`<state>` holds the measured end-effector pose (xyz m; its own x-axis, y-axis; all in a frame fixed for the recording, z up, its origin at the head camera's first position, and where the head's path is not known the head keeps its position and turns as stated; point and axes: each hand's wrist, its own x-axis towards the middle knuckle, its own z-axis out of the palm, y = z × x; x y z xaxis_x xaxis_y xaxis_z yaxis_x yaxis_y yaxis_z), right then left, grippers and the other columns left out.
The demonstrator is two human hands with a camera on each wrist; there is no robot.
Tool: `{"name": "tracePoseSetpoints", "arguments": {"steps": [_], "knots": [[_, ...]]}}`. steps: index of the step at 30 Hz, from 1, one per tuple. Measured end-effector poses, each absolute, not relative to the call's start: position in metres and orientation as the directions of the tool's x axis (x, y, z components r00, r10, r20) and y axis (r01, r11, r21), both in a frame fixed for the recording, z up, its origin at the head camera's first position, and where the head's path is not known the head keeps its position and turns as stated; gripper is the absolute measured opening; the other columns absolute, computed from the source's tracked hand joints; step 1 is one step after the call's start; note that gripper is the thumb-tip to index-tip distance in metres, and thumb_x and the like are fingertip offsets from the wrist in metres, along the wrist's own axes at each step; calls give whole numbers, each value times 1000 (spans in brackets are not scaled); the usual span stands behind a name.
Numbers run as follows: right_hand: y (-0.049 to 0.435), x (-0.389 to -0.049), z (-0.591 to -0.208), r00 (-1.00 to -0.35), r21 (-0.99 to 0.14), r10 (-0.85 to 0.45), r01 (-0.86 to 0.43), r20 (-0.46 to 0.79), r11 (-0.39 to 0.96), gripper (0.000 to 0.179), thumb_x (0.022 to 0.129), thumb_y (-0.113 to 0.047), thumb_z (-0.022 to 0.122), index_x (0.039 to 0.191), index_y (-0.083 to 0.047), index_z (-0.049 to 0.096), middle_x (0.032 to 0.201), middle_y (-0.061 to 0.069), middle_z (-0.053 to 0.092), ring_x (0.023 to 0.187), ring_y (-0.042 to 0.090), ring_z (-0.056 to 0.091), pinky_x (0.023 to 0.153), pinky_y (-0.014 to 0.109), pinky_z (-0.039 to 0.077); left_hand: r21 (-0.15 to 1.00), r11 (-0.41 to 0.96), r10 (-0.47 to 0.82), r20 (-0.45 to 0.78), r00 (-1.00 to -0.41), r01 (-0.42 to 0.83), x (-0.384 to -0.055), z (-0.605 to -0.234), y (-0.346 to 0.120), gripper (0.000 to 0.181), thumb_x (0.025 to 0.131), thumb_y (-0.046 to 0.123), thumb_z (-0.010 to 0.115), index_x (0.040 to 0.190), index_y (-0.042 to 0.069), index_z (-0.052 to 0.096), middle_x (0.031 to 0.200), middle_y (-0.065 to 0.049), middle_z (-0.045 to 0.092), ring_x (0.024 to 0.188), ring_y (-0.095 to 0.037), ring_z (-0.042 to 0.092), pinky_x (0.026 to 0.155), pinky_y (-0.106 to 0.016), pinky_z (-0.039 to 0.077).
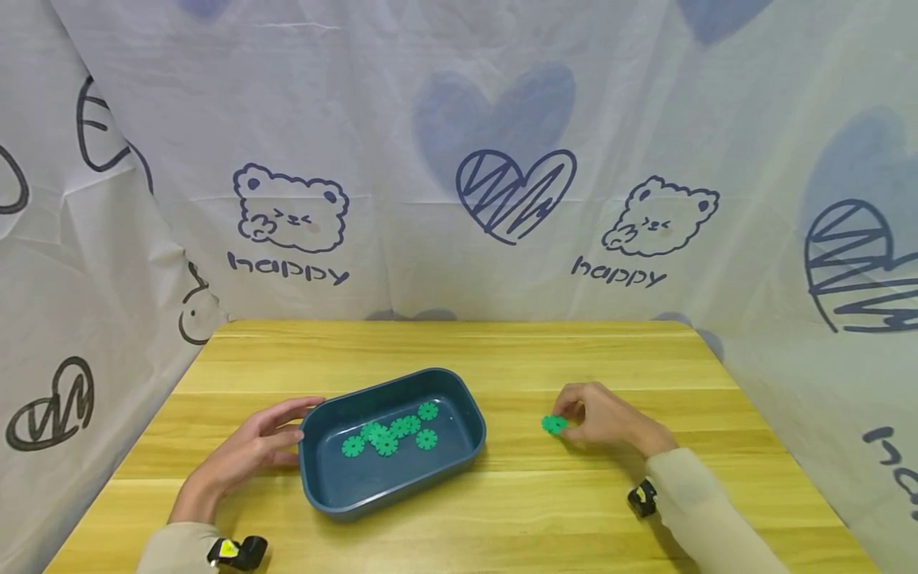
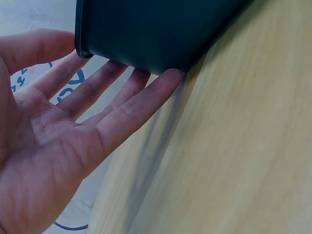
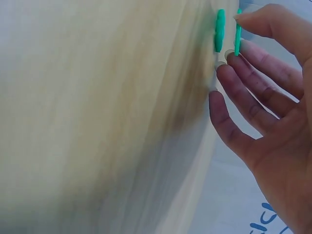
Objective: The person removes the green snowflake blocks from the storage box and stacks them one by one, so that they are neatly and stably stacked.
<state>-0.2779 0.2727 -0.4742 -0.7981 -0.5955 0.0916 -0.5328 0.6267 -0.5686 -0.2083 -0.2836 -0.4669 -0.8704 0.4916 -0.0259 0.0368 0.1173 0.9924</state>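
A dark blue rectangular bin (image 1: 459, 456) stands at an angle on the table, with several green snowflake-like notched discs (image 1: 426, 439) lying on its floor. My left hand (image 1: 251, 446) is at the bin's left end, fingers mostly straight. In the left wrist view its thumb touches the rim and its fingertips meet the outer wall (image 2: 141, 34). To the right of the bin, my right hand (image 1: 595, 414) pinches a thin green notched disc (image 3: 238, 34) between thumb and fingers. A second green disc (image 3: 219, 30) is close under it, at the tabletop; whether the two touch is unclear.
The wooden table (image 1: 516, 518) has its far edge against a white cloth (image 1: 402, 239) printed with hearts, bears and lettering. More of this cloth hangs at both sides. Black bands with small devices (image 1: 642, 498) sit on both wrists.
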Motion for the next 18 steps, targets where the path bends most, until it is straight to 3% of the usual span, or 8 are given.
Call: {"name": "tracePoseSetpoints", "arguments": {"steps": [18], "knots": [[269,-286,-477,-784,-608,-618,-520,61,600,11,85,-14,83,94,-12,78,95,1,71,83,14,66,76,25,59,991,132,487,-36,-873,33,-208,-467,-284,57,107,15,53,159,3,34,144,19,57,125,-3,63,93,-41,63]]}}
